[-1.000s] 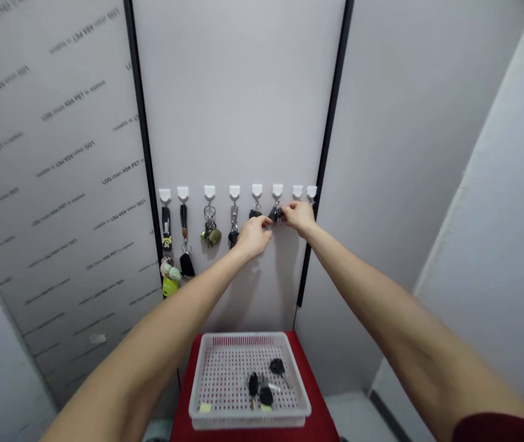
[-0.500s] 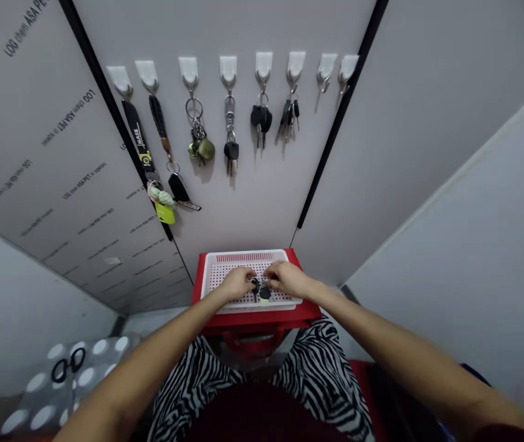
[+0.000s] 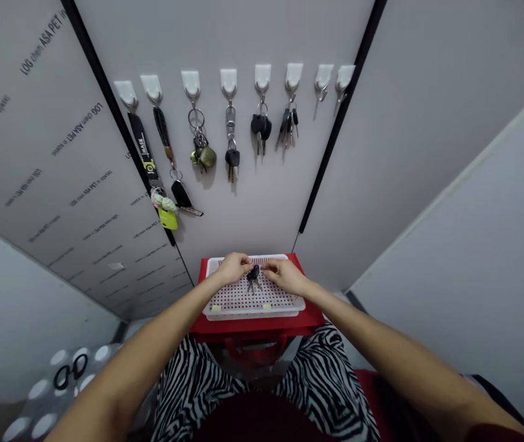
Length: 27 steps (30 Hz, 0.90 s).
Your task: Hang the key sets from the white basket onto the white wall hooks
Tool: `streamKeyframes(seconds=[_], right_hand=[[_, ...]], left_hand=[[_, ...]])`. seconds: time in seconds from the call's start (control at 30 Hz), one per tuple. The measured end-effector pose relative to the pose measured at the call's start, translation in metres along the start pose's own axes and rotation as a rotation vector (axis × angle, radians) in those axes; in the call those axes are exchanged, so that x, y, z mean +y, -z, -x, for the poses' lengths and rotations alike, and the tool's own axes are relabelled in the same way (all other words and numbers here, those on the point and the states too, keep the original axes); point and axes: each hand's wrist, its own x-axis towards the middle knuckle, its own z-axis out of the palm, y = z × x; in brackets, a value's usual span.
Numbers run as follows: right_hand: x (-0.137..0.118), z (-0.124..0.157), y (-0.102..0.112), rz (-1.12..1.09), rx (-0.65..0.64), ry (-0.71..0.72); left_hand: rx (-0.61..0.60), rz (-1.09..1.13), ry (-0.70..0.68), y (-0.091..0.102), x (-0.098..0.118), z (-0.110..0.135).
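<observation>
A bunch of keys with black heads hangs over the white perforated basket, its metal blades pointing down. My left hand is closed in a pinch at the top of the bunch. From the other side, my right hand has its fingers curled together, with the tips right beside the black key heads. What lies between the right fingertips is too small to make out. Two small pale yellow pieces, a left one and a right one, lie along the basket's near edge.
White adhesive hooks line the wall panel ahead. Several carry keys, among them a black lanyard with a yellow tag; the two rightmost hooks carry nothing. Under the basket is a red bag. White-capped bottles stand at lower left.
Both hands have risen slightly toward the far side of the basket, lifting the keys with them. The keys now hang closer together, and the near basket edge is uncovered.
</observation>
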Motion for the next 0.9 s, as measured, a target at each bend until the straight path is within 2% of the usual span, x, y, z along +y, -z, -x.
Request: streamKeyframes(seconds=[0.2, 0.4, 0.53, 0.67, 0.8, 0.9], right_hand=[[-0.013, -0.016, 0.023, -0.296, 0.127, -0.041], [-0.025, -0.029, 0.053, -0.485, 0.241, -0.04], [-0.033, -0.033, 0.079, -0.668, 0.289, -0.113], [-0.038, -0.033, 0.1, -0.88, 0.351, -0.195], [-0.045, -0.028, 0.115, -0.872, 0.301, -0.11], [-0.053, -0.026, 0.126, -0.767, 0.321, 0.0]], left_hand=[[-0.022, 0.078, -0.083, 0.03, 0.023, -0.012], [0.039, -0.016, -0.18, 0.058, 0.061, -0.024], [0.14, -0.069, -0.281, 0.071, 0.086, -0.029], [0.232, -0.041, -0.327, 0.084, 0.107, -0.034], [0.285, -0.042, -0.35, 0.094, 0.124, -0.035], [0.252, -0.055, -0.391, 0.098, 0.136, -0.035]])
